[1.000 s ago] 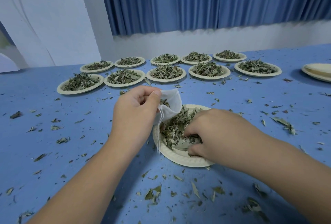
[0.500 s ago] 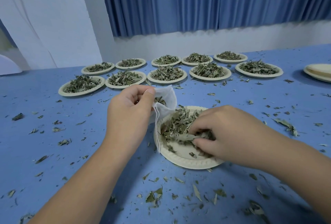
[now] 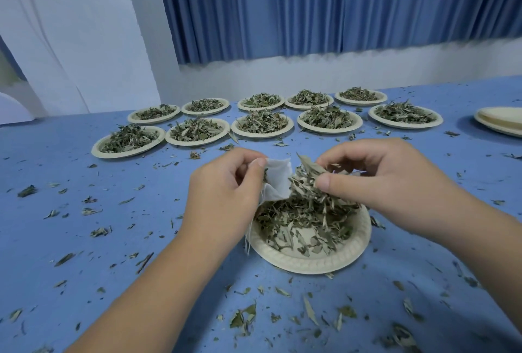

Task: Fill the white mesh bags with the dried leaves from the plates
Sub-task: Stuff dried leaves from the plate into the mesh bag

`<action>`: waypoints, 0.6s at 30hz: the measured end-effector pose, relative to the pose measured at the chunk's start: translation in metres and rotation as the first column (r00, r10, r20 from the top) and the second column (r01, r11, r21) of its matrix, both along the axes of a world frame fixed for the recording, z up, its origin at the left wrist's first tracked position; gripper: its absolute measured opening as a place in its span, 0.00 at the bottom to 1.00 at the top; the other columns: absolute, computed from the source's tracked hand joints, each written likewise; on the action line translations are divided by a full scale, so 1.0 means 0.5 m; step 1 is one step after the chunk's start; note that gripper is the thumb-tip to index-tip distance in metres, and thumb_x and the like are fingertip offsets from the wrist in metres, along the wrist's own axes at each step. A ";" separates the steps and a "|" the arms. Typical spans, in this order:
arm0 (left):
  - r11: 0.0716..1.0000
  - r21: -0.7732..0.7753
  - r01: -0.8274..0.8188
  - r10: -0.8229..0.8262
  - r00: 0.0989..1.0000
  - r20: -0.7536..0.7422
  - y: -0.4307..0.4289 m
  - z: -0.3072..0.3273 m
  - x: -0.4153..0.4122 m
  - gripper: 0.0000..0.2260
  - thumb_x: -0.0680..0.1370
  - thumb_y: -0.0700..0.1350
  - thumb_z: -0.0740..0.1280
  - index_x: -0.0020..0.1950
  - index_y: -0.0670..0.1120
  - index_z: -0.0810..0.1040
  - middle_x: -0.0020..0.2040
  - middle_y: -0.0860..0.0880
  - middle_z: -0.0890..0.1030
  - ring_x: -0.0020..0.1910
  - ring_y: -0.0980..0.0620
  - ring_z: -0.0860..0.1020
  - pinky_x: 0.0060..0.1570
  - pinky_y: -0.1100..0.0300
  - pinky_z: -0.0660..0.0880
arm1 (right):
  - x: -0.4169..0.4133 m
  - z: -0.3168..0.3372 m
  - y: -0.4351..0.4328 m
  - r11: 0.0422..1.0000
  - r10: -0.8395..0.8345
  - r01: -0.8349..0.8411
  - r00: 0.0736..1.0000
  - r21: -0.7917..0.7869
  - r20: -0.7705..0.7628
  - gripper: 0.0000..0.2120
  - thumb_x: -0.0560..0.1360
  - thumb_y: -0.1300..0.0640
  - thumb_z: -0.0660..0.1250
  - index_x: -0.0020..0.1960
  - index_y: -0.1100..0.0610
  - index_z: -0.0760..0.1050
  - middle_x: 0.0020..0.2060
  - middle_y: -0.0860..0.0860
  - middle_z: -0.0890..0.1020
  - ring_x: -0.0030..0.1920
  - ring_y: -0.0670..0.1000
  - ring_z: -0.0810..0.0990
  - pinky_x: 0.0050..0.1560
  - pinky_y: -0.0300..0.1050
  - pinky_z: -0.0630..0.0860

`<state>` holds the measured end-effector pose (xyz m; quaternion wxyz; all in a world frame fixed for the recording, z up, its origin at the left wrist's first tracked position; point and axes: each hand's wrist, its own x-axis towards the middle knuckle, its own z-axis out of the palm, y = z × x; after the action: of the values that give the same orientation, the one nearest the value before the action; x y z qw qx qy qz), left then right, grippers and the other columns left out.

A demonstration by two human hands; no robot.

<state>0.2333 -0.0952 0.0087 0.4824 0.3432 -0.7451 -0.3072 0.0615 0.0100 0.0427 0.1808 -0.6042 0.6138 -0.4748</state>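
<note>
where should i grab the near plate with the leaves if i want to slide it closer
Take the plate by its near rim, from your own side. That edge is bare and raised, so a thumb on top should catch it. The leaves pile toward the far side; the left hand holds the bag at the left edge, the right hand pinches leaves above.

Soft, even, bluish light fills the scene, bright and free of glare. Shadows on the worktop (image 3: 56, 155) are faint and diffuse, deepest beside the near plate (image 3: 310, 266). Wide-angle bending curves the curtain (image 3: 339, 5) hem. The lower corners look smeared, perhaps from motion.
</note>
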 end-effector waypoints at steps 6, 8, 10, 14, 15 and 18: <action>0.999 0.018 0.036 -0.036 0.999 -0.006 0.006 0.000 -0.008 0.09 0.78 0.45 0.68 0.40 0.57 0.81 0.33 0.53 0.80 0.30 0.55 0.76 0.30 0.64 0.72 | 0.011 -0.014 -0.017 1.000 -0.030 0.030 0.999 0.009 -0.028 0.03 0.67 0.50 0.73 0.41 0.43 0.83 0.33 0.40 0.80 0.32 0.37 0.76 0.36 0.30 0.71; 0.998 0.046 0.039 -0.038 0.999 -0.013 0.008 0.001 -0.008 0.08 0.78 0.46 0.68 0.41 0.56 0.82 0.34 0.54 0.81 0.32 0.54 0.78 0.33 0.62 0.74 | 0.015 -0.021 -0.023 0.997 -0.071 0.073 0.985 0.011 -0.158 0.03 0.70 0.51 0.73 0.42 0.43 0.82 0.36 0.40 0.81 0.34 0.38 0.76 0.36 0.29 0.69; 0.995 0.085 0.052 -0.050 0.999 -0.017 0.010 0.002 -0.009 0.07 0.78 0.47 0.68 0.41 0.55 0.82 0.35 0.55 0.82 0.34 0.54 0.79 0.35 0.59 0.76 | 0.021 -0.022 -0.026 0.993 -0.109 0.115 0.933 -0.002 -0.343 0.03 0.72 0.50 0.70 0.45 0.43 0.82 0.40 0.39 0.81 0.39 0.39 0.76 0.39 0.30 0.68; 0.992 0.111 0.066 -0.064 0.998 -0.021 0.015 0.005 -0.011 0.09 0.77 0.46 0.69 0.39 0.57 0.81 0.35 0.55 0.83 0.33 0.55 0.79 0.36 0.60 0.76 | 0.040 -0.011 -0.029 0.987 -0.141 0.159 0.747 -0.032 -0.650 0.09 0.76 0.49 0.63 0.48 0.50 0.81 0.41 0.43 0.78 0.43 0.43 0.75 0.45 0.47 0.75; 0.992 0.111 0.066 -0.065 0.998 -0.016 0.016 0.005 -0.012 0.09 0.77 0.46 0.69 0.38 0.57 0.81 0.35 0.55 0.82 0.33 0.56 0.78 0.35 0.62 0.76 | 0.046 -0.007 -0.030 0.985 -0.143 0.167 0.697 -0.036 -0.703 0.11 0.77 0.49 0.61 0.47 0.50 0.80 0.40 0.44 0.77 0.43 0.45 0.74 0.42 0.48 0.75; 0.990 0.126 0.061 -0.061 0.998 -0.005 0.016 0.004 -0.014 0.09 0.77 0.47 0.69 0.38 0.57 0.81 0.34 0.56 0.82 0.34 0.56 0.79 0.37 0.61 0.76 | 0.063 0.007 -0.034 0.982 -0.124 0.190 0.567 -0.017 -0.814 0.12 0.78 0.49 0.55 0.44 0.49 0.76 0.39 0.45 0.71 0.41 0.48 0.73 0.33 0.43 0.69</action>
<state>0.2265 -0.0873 0.0108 0.4505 0.3498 -0.7340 -0.3687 0.0929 -0.0068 0.0463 -0.1405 -0.6902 0.6964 -0.1376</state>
